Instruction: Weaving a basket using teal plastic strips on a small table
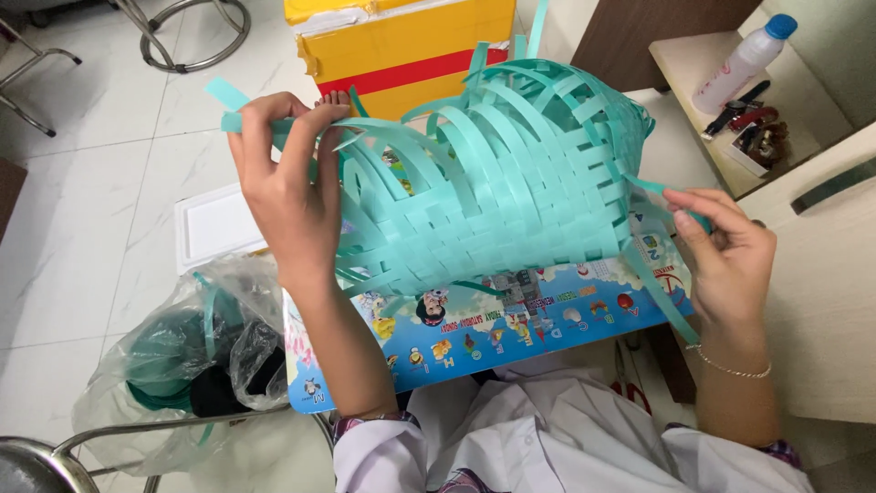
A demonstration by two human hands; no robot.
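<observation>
A half-woven basket (511,173) of teal plastic strips lies on its side on a small colourful picture table (511,333) in front of me. Its loose strip ends fan out to the left. My left hand (287,183) grips several of those loose strips near the basket's open rim. My right hand (725,251) pinches a single teal strip (650,187) that runs from the basket's woven right side, and the strip's end trails down past the table's edge.
A clear plastic bag (182,356) with dark green strip coils sits on the floor at the left, beside a white foam lid (214,228). A yellow and red box (401,46) stands behind the basket. A side table (703,64) with a white bottle (744,59) is at right.
</observation>
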